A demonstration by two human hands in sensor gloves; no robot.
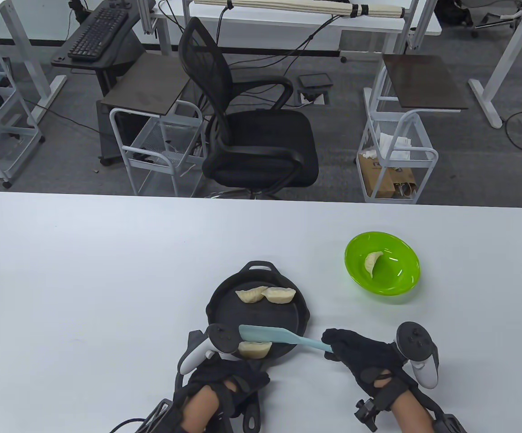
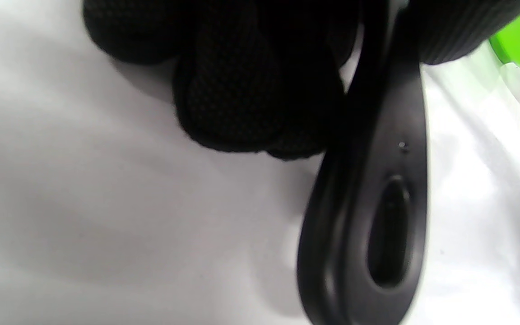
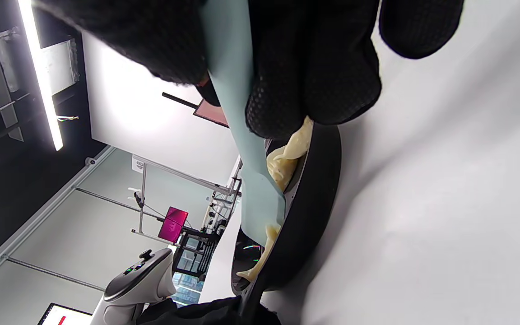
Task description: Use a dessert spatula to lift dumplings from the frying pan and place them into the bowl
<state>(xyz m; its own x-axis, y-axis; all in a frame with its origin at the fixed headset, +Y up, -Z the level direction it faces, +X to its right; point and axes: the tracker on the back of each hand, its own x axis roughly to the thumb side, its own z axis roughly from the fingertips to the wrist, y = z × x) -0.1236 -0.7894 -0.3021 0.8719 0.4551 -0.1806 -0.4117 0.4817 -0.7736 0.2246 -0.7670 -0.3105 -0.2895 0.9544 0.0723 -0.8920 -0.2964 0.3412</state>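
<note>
Table view | bowl (image 1: pixel 398 284) at right holds one dumpling (image 1: pixel 372 263) | three left in frying pan (image 1: pixel 224 306) | right hand (image 1: pixel 364 361) grips spatula (image 1: pixel 279 337) | left hand (image 1: pixel 220 383) grasps pan handle (image 2: pixel 377 216)

White table (image 1: pixel 107 270) in the foreground. Beyond its far edge, a black mesh office chair (image 1: pixel 251 131) on grey carpet. White wire carts (image 1: pixel 161 149) (image 1: pixel 396 153) either side of it. Keyboard (image 1: pixel 98 34) on a desk at far left.
</note>
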